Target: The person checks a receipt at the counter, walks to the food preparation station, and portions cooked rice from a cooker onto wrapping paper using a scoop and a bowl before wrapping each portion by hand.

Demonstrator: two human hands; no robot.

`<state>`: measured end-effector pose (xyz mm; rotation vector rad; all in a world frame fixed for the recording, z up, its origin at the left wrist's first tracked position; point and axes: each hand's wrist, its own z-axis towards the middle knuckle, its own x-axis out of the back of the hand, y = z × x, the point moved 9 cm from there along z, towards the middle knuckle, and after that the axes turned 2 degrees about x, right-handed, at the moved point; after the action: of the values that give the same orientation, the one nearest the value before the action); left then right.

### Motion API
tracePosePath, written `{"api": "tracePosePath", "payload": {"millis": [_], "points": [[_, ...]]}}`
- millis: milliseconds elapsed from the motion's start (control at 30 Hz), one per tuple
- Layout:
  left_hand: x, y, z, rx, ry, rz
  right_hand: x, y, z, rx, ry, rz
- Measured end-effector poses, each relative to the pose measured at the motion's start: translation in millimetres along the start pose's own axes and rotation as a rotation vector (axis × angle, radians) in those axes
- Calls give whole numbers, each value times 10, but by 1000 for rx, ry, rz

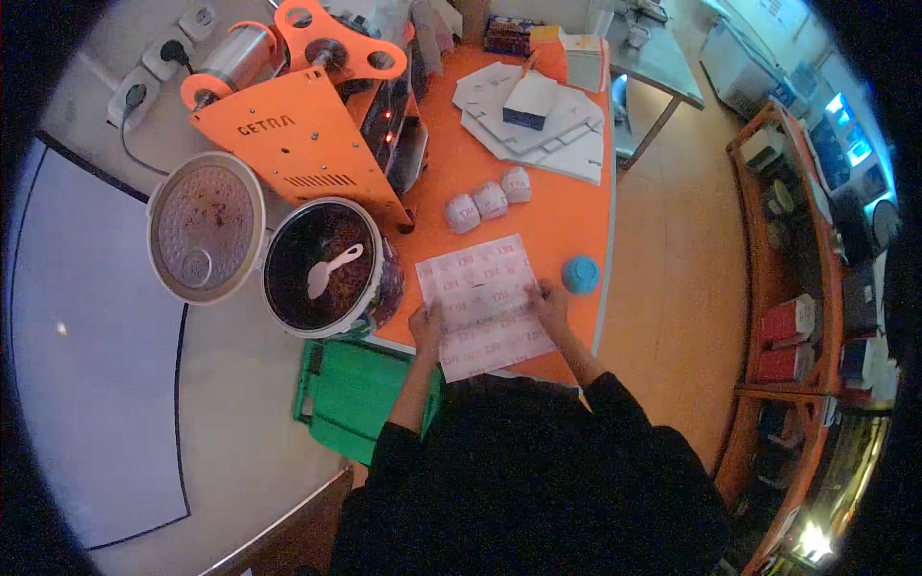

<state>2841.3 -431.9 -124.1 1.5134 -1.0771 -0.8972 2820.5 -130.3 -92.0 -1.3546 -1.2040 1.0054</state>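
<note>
A white sheet of paper with red print [485, 307] lies at the front of the orange table. My left hand [426, 326] is closed on its left edge, and my right hand [549, 312] holds the right edge. Just beyond the sheet, three wrapped bundles in the same printed paper [490, 201] stand in a slanting row. A small blue cup [580, 275] is beside my right hand. To the left, an open rice cooker [382, 288] contains dark food and a pale paddle [331, 272].
An orange machine [298, 144] stands at the back left. Flat white boxes [533, 120] are stacked at the back of the orange table [571, 216]. A green bin [355, 398] is below the front left edge. Orange shelves [783, 298] stand at the right.
</note>
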Motion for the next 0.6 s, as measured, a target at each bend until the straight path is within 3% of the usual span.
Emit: {"api": "tracePosePath", "payload": {"millis": [67,100,200,267,300,367,400,467,600], "points": [[161,-491,53,272,65,319,82,75,27,98,91,-403],[171,-603,53,270,60,320,96,115,9,98,96,-403],[175,-517,-20,194,94,139,60,-118,-124,180,133,-394],[73,-237,-202,293,72,-22,-56,-646,-303,487,209,-810],[103,-326,-166,292,70,-18,-72,-781,-360,485,212,-807],[131,-510,-73,224,32,-100,-601,-621,-507,384,-457,-1001],[127,-523,-86,224,27,-96,-669,-521,-556,380,-453,-999],[46,-315,-235,345,47,-251,-1064,-536,-921,857,-635,-1009],[469,-605,-162,293,46,-107,-998,-601,-840,803,-605,-1041]]}}
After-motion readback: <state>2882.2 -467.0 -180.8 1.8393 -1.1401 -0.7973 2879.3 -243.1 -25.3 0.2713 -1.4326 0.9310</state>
